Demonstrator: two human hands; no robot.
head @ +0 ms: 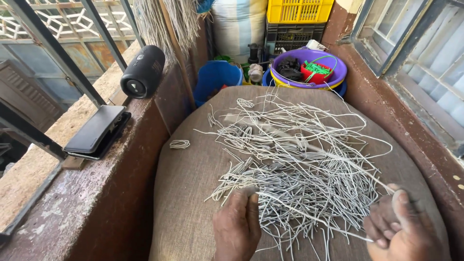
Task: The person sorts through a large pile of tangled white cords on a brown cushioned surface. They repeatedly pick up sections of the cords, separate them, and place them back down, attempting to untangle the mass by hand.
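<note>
A loose heap of thin white cords [299,164] lies spread over a brown burlap-covered surface [193,179]. My left hand [237,227] rests on the burlap at the near edge of the heap, its fingers together and pressing on a bunch of cord ends. My right hand [398,224] is at the lower right, thumb up, with fingers curled around a single white cord that runs across towards the left hand. A small coil of cord [179,144] lies apart on the left.
A black cylindrical speaker [142,71] and a black wallet-like case [96,131] sit on the left ledge by the railing. Behind the burlap are a blue bucket [217,79], a purple basin [309,67] holding a red basket, and a yellow crate [299,10]. A window wall runs along the right.
</note>
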